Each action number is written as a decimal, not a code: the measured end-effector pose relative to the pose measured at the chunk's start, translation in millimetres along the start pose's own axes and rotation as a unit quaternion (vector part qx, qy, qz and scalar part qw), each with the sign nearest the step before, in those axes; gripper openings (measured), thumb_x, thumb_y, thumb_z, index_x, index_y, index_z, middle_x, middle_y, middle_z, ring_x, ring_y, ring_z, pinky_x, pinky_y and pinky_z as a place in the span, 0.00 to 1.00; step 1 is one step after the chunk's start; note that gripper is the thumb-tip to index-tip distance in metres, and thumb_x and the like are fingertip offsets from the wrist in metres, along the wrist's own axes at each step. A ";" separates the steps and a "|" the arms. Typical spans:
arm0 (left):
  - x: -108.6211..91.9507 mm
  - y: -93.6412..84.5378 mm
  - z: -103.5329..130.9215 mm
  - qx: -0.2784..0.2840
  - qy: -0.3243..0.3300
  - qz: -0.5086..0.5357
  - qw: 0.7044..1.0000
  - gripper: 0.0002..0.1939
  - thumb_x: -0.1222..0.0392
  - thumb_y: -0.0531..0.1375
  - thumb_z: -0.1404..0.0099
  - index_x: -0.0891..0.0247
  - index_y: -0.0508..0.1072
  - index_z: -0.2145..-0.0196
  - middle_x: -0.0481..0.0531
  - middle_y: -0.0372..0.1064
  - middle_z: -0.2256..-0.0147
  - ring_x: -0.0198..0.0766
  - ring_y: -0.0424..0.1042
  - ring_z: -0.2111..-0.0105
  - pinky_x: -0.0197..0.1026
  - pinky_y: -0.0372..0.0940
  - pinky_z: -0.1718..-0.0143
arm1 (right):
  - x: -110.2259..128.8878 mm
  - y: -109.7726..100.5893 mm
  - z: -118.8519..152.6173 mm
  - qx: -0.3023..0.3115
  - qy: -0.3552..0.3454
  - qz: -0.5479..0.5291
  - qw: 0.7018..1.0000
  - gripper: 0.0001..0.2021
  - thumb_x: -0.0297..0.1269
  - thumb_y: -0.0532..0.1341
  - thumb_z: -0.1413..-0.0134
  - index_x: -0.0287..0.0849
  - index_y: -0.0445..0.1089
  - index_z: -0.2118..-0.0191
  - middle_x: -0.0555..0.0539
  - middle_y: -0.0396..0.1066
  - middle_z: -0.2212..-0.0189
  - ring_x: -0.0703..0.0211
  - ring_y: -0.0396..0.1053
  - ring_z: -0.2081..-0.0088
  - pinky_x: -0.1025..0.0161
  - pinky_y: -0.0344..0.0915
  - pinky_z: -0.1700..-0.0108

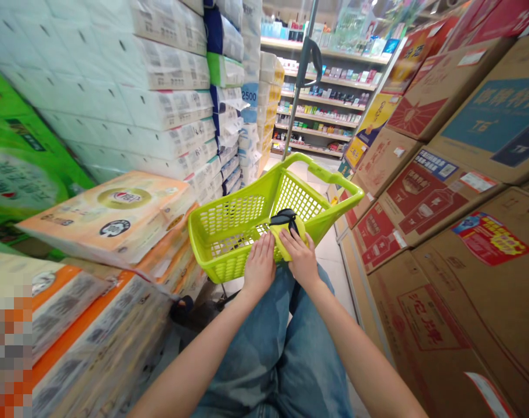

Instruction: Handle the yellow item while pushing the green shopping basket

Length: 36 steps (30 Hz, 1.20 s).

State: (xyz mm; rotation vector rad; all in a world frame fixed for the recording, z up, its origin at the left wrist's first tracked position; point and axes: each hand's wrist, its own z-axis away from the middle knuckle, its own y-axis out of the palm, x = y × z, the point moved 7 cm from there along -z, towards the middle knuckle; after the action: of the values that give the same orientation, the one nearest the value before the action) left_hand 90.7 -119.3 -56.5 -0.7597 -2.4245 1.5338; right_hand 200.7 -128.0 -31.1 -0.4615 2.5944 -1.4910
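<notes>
A lime-green plastic shopping basket (229, 270) with a lattice wall stands tilted in front of my knees, its handle at the far end. On its near right rim lies a yellow, soft, cloth-like item (283, 244) with black strap-like parts on top; its exact kind is unclear. My right hand (303, 255) presses on this item with bent fingers, gripping it against the rim. My left hand (261, 264) rests beside it on the basket's near side, fingers straight and flat, fingertips close to the item's left edge.
Stacked tissue packs (173, 98) rise on the left, with an orange-topped pack (112, 212) jutting nearby. Cardboard cartons (464, 278) wall the right. A metal pole (297, 96) with a black hook stands behind the basket, before stocked shelves (329, 87).
</notes>
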 end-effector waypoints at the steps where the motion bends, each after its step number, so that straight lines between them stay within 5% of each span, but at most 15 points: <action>1: 0.1 -0.2 0.2 0.000 0.002 0.000 1.000 0.39 0.65 0.51 0.36 0.73 0.43 0.30 0.59 0.44 0.30 0.44 0.43 0.30 0.49 0.42 0.30 | -10.8 -6.9 -1.0 0.008 -0.013 0.011 1.000 0.38 0.18 0.51 0.51 0.49 0.57 0.33 0.50 0.61 0.35 0.57 0.55 0.33 0.48 0.38 0.31; 6: -0.4 -0.5 0.2 -0.007 0.010 0.005 1.000 0.40 0.64 0.51 0.36 0.71 0.41 0.29 0.58 0.42 0.29 0.44 0.44 0.30 0.49 0.42 0.30 | -105.5 -55.1 -10.6 -0.025 0.039 0.085 0.995 0.35 0.19 0.51 0.50 0.48 0.60 0.35 0.48 0.63 0.36 0.54 0.58 0.34 0.44 0.38 0.31; 9: -0.9 -0.7 -0.2 -0.010 0.006 0.008 1.000 0.41 0.64 0.52 0.36 0.70 0.39 0.29 0.59 0.42 0.29 0.45 0.44 0.30 0.49 0.43 0.30 | -138.7 -67.7 -14.5 -0.062 0.106 0.097 0.988 0.35 0.20 0.52 0.51 0.48 0.61 0.36 0.48 0.63 0.36 0.53 0.59 0.34 0.43 0.42 0.32; 11: -1.4 -1.1 -0.2 -0.012 0.003 0.009 1.000 0.41 0.64 0.52 0.36 0.70 0.39 0.29 0.59 0.42 0.29 0.45 0.44 0.30 0.50 0.43 0.30 | -135.6 -62.7 -14.1 -0.081 0.152 0.093 0.981 0.36 0.21 0.52 0.52 0.47 0.60 0.35 0.46 0.62 0.35 0.50 0.58 0.34 0.42 0.45 0.34; 14: -2.4 -1.7 -0.1 -0.013 0.002 0.009 1.000 0.42 0.64 0.52 0.36 0.71 0.39 0.29 0.59 0.43 0.29 0.45 0.44 0.30 0.50 0.43 0.30 | -91.1 -37.8 -11.2 -0.087 0.166 0.071 0.980 0.37 0.20 0.51 0.54 0.47 0.60 0.35 0.45 0.61 0.35 0.48 0.55 0.33 0.41 0.47 0.35; 17: -2.1 -1.5 0.0 -0.014 -0.001 0.009 1.000 0.42 0.65 0.53 0.37 0.71 0.39 0.29 0.60 0.44 0.30 0.45 0.44 0.30 0.50 0.44 0.31 | -24.9 -5.5 -8.6 -0.043 0.090 0.018 0.995 0.39 0.19 0.51 0.53 0.48 0.59 0.34 0.48 0.62 0.35 0.51 0.55 0.32 0.43 0.46 0.33; 20: -0.6 -0.9 0.3 -0.011 -0.004 0.007 1.000 0.41 0.65 0.51 0.36 0.71 0.39 0.29 0.61 0.45 0.30 0.45 0.44 0.30 0.51 0.44 0.31 | 8.9 5.3 -5.4 -0.021 0.041 -0.011 0.999 0.38 0.19 0.51 0.51 0.48 0.58 0.33 0.49 0.61 0.35 0.54 0.54 0.32 0.47 0.45 0.32; 22: -0.1 -0.9 0.4 -0.008 0.000 0.007 1.000 0.41 0.65 0.51 0.36 0.71 0.39 0.29 0.60 0.44 0.30 0.44 0.43 0.30 0.50 0.43 0.30 | 4.2 -0.8 -6.0 -0.007 0.010 -0.003 1.000 0.37 0.19 0.51 0.50 0.50 0.58 0.34 0.49 0.62 0.35 0.55 0.55 0.32 0.47 0.42 0.31; 25: -0.1 -1.2 0.0 -0.004 0.008 0.006 1.000 0.42 0.65 0.52 0.37 0.71 0.40 0.29 0.58 0.42 0.29 0.44 0.42 0.29 0.49 0.42 0.30 | -38.8 -24.1 -11.4 -0.002 -0.005 0.032 0.999 0.36 0.18 0.52 0.51 0.51 0.61 0.36 0.50 0.64 0.36 0.56 0.57 0.33 0.45 0.39 0.31; 29: -0.9 -1.1 -0.8 -0.003 0.008 0.004 1.000 0.40 0.64 0.52 0.36 0.70 0.40 0.29 0.58 0.41 0.29 0.43 0.43 0.30 0.48 0.42 0.30 | -114.2 -58.2 -22.7 -0.062 0.078 0.069 0.993 0.31 0.21 0.53 0.49 0.49 0.65 0.39 0.48 0.66 0.38 0.52 0.59 0.34 0.41 0.39 0.32; 31: -1.7 -1.0 -1.1 -0.004 0.005 0.006 1.000 0.40 0.64 0.51 0.35 0.71 0.40 0.29 0.59 0.42 0.29 0.44 0.43 0.30 0.49 0.42 0.30 | -130.7 -63.1 -25.6 -0.105 0.132 0.070 0.983 0.31 0.22 0.52 0.49 0.49 0.65 0.40 0.47 0.66 0.38 0.50 0.60 0.35 0.37 0.39 0.33; 33: -2.1 -1.5 -1.2 -0.009 0.001 0.010 1.000 0.40 0.64 0.51 0.35 0.71 0.40 0.29 0.59 0.42 0.29 0.45 0.44 0.30 0.49 0.42 0.30 | -124.0 -56.1 -24.6 -0.136 0.176 0.065 0.973 0.32 0.22 0.52 0.50 0.49 0.65 0.39 0.46 0.66 0.38 0.48 0.60 0.35 0.35 0.39 0.33; 36: -2.0 -2.4 -1.2 -0.013 -0.002 0.018 1.000 0.42 0.65 0.52 0.36 0.71 0.39 0.29 0.60 0.43 0.29 0.46 0.44 0.30 0.50 0.43 0.30 | -74.0 -26.5 -20.3 -0.118 0.164 0.041 0.979 0.35 0.20 0.52 0.52 0.49 0.63 0.37 0.46 0.66 0.38 0.48 0.58 0.34 0.36 0.40 0.33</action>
State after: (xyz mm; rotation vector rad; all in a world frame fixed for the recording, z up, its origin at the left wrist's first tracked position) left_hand 92.1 -120.3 -53.6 -0.8105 -2.4511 1.5193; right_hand 271.1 -100.3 -1.8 -0.1320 3.0214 -1.3352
